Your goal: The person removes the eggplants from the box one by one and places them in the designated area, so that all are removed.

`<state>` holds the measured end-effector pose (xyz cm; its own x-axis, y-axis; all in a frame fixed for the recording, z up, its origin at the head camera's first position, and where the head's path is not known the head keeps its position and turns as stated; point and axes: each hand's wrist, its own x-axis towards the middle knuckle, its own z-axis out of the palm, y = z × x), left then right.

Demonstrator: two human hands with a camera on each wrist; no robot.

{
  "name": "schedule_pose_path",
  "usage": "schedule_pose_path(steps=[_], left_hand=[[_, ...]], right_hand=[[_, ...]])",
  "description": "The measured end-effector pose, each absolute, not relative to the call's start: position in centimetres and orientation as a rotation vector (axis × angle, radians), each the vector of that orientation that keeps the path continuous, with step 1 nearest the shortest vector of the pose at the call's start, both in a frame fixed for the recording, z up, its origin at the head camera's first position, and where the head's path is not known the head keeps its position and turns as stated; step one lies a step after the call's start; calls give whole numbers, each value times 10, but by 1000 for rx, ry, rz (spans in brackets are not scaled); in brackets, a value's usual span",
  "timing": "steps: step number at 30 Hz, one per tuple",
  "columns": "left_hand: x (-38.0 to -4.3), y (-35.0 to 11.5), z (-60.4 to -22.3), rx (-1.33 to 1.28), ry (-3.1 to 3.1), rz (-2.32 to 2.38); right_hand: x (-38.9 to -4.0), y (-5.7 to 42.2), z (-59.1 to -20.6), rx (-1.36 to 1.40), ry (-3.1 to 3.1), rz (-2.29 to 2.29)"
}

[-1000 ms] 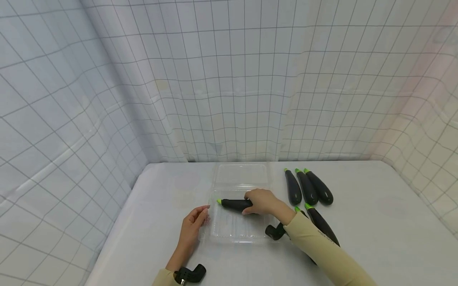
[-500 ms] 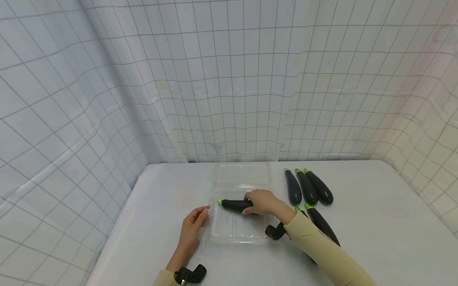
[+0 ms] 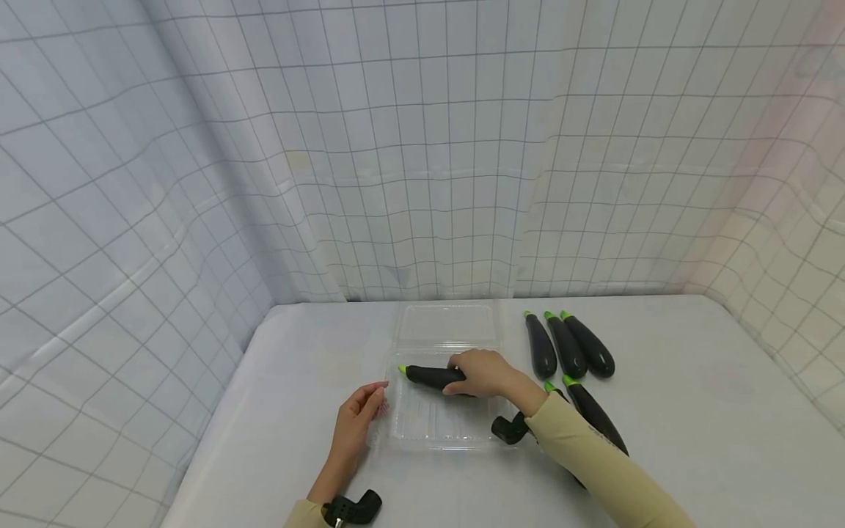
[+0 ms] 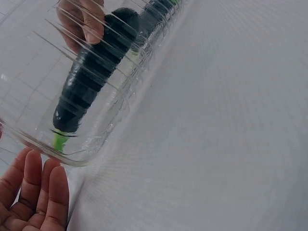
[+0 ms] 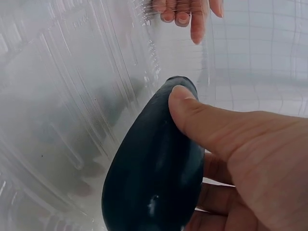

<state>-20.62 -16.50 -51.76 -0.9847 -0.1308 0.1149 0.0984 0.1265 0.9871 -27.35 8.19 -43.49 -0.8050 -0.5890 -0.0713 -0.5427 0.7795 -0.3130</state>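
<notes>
My right hand (image 3: 485,372) grips a dark eggplant (image 3: 432,376) with a green stem end pointing left, over the base of an open clear plastic clamshell box (image 3: 429,433). In the right wrist view the thumb lies along the eggplant (image 5: 154,163), with the fingers on its other side. At the box's left edge, my left hand (image 3: 356,418) pinches the rim between thumb and fingers. The left wrist view shows the left fingers (image 4: 58,192) at the rim, and the eggplant (image 4: 91,77) through the ribbed clear wall.
To the right of the box lie three eggplants (image 3: 566,348) side by side. Nearer, another eggplant (image 3: 597,414) lies beside one partly hidden by my right sleeve (image 3: 601,466). The box's lid (image 3: 449,324) lies folded back. A gridded white curtain (image 3: 422,183) stands behind the white table (image 3: 277,389).
The held eggplant and right hand have shifted very slightly left. Both hands keep their grips, and the other eggplants stay where they were.
</notes>
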Motion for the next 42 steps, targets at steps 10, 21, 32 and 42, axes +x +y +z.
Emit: schedule_pose_path(steps=[10, 21, 32, 42], left_hand=[[-206, -165, -513, 127, -2259, -1993], [-206, -168, -512, 107, -2259, -2044], [-205, -167, -508, 135, -2229, -2081], [-190, -158, -478, 106, -2277, -2030]], right_hand=[[-268, 84, -430, -947, 2842, -454], [-261, 85, -426, -974, 2894, -544], [-256, 87, -420, -972, 2895, -659], [-250, 90, -419, -970, 2876, -756]])
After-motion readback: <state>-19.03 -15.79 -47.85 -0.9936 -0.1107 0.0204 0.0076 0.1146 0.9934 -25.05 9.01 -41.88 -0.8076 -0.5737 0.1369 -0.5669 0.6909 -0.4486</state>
